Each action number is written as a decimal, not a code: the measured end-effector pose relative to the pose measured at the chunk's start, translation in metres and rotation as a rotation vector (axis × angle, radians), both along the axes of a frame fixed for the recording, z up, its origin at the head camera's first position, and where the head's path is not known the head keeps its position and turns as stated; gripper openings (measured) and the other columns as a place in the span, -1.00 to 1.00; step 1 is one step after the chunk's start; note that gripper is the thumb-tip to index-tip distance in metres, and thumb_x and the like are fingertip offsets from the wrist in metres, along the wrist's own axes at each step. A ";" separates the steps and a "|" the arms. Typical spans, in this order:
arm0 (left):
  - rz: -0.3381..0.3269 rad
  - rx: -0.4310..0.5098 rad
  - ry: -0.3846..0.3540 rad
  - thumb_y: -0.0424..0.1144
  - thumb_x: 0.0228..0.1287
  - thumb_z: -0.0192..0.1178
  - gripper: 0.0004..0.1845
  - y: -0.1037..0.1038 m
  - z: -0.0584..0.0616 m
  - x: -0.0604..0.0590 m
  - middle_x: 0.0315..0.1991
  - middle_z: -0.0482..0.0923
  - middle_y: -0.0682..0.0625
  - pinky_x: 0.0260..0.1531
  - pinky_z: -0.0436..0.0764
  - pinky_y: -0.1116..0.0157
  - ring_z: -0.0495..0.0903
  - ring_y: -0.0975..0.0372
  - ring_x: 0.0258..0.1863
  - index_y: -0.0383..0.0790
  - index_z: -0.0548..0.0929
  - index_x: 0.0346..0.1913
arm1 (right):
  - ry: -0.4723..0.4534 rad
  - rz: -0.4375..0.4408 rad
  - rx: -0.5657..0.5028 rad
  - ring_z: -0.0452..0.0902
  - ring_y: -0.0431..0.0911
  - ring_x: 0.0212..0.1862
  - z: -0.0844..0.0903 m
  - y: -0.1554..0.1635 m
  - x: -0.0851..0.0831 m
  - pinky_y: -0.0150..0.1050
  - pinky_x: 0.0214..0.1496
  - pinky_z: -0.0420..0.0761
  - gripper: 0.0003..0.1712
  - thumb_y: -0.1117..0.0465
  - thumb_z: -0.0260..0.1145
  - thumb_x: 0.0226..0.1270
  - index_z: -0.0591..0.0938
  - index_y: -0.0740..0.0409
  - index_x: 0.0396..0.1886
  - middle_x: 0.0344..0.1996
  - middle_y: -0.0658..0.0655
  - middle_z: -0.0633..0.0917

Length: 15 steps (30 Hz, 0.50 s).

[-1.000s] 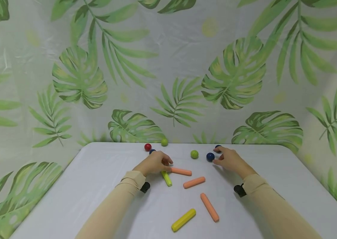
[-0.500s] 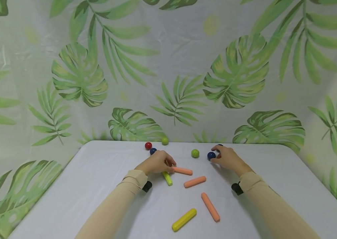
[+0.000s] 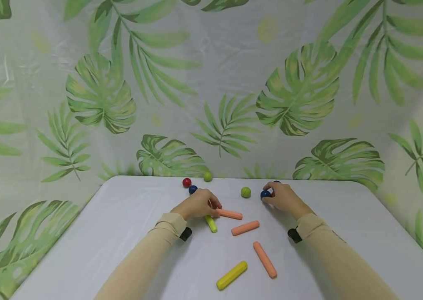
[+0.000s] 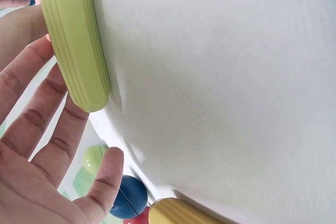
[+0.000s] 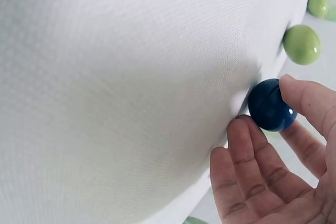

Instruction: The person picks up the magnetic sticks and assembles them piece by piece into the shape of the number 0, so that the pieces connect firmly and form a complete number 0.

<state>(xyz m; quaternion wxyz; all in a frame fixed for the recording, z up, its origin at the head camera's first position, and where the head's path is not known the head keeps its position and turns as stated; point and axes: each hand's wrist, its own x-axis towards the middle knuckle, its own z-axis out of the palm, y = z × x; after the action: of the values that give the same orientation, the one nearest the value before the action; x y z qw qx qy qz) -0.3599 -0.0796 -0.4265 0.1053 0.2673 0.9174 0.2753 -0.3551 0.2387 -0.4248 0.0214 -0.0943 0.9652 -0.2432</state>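
Observation:
My right hand (image 3: 268, 196) pinches a dark blue ball (image 3: 265, 193) between thumb and fingers on the white table (image 3: 128, 225). The right wrist view shows the blue ball (image 5: 270, 106) held at my fingertips (image 5: 240, 129). My left hand (image 3: 211, 206) rests on the table with relaxed fingers. It lies over the far end of a light green stick (image 3: 211, 224), with its fingertips at the end of an orange stick (image 3: 231, 214). In the left wrist view the green stick (image 4: 73, 40) lies along my straight fingers (image 4: 52, 129).
A red ball (image 3: 186, 182), a second blue ball (image 3: 193, 189) and a green ball (image 3: 207, 176) lie by the far edge. Another green ball (image 3: 246, 192) sits between my hands. Two more orange sticks (image 3: 245, 228) (image 3: 265, 259) and a yellow stick (image 3: 231, 275) lie nearer me.
My right hand moved left and closed its thumb and fingers on the dark blue ball. The left hand has hardly moved.

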 end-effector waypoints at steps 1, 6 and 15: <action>0.001 0.000 0.000 -0.23 0.28 0.57 -0.85 0.000 0.000 0.000 -0.31 0.75 0.09 -0.23 0.58 0.35 0.59 0.26 -0.26 -0.09 0.89 -0.11 | -0.001 -0.001 0.000 0.64 -0.01 -0.25 0.000 0.000 0.000 -0.14 -0.21 0.63 -0.52 0.18 0.42 0.51 0.61 0.35 0.28 -0.18 0.29 0.75; -0.005 -0.002 0.005 -0.24 0.29 0.56 -0.85 0.002 0.000 0.001 -0.31 0.75 0.08 -0.25 0.58 0.36 0.59 0.26 -0.28 -0.11 0.89 -0.11 | -0.012 -0.008 0.005 0.64 -0.01 -0.25 0.000 0.000 0.000 -0.14 -0.21 0.64 -0.51 0.17 0.42 0.52 0.60 0.35 0.29 -0.17 0.29 0.75; -0.015 -0.003 0.015 -0.27 0.30 0.55 -0.90 0.003 0.002 0.003 -0.33 0.77 0.08 -0.29 0.58 0.39 0.59 0.30 -0.32 -0.12 0.89 -0.16 | -0.010 -0.002 0.000 0.65 -0.02 -0.25 0.000 0.001 0.002 -0.13 -0.19 0.65 -0.52 0.17 0.42 0.52 0.61 0.35 0.29 -0.16 0.29 0.76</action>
<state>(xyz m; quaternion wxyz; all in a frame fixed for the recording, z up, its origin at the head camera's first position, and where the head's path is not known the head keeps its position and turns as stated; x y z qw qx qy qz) -0.3569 -0.0768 -0.4244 0.1007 0.2760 0.9167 0.2709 -0.3530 0.2400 -0.4245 0.0261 -0.0922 0.9651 -0.2438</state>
